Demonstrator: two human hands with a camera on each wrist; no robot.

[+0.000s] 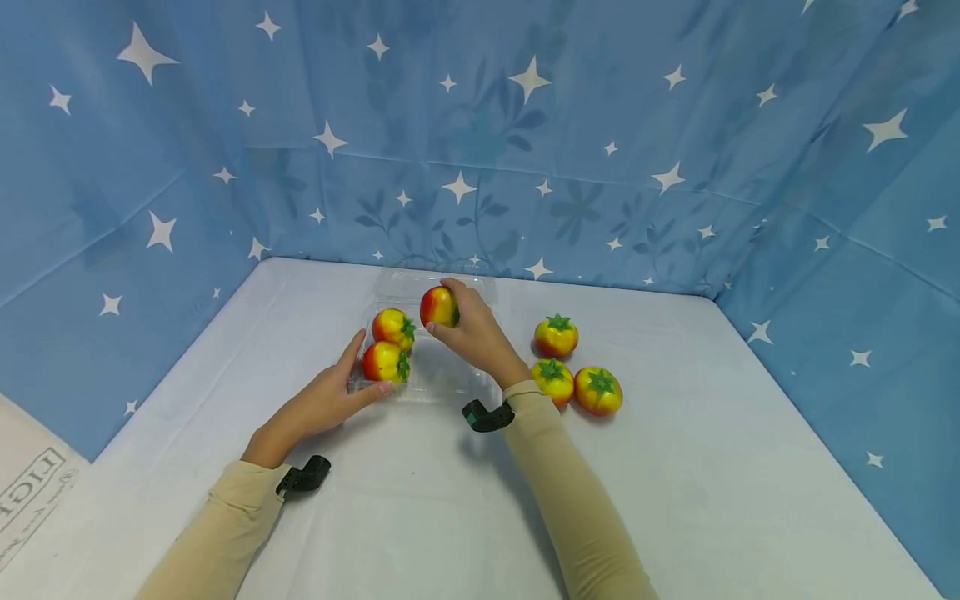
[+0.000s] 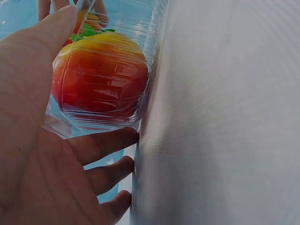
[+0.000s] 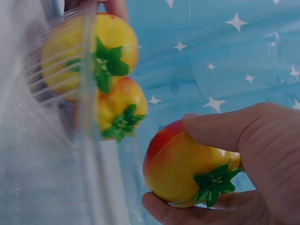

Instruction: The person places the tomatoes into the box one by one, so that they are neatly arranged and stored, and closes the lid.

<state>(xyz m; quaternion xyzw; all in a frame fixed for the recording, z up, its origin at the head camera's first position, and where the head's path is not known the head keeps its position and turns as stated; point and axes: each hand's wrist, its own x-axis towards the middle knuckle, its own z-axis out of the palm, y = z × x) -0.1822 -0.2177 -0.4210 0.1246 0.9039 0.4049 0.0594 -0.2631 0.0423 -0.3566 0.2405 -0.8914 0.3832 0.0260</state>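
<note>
In the head view, my right hand point(image 1: 476, 329) grips a red-and-yellow persimmon point(image 1: 439, 307) above a clear plastic box point(image 1: 450, 385). The right wrist view shows thumb and fingers around this persimmon point(image 3: 173, 164), its green calyx facing sideways. Two persimmons sit in the box's left part, a rear one point(image 1: 393, 328) and a front one point(image 1: 386, 362). My left hand point(image 1: 326, 400) rests against the box's left front corner, thumb along the front and fingers spread by the left side. From the left wrist, a persimmon point(image 2: 105, 75) shows through the ribbed wall.
Right of the box, three more persimmons stand on the white-covered table point(image 1: 697, 433): a back one point(image 1: 557, 335), a front left one point(image 1: 553, 379) and a front right one point(image 1: 598, 391). The box's clear lid point(image 1: 393, 285) lies raised behind it. A blue star-patterned curtain point(image 1: 480, 133) encloses the back and sides.
</note>
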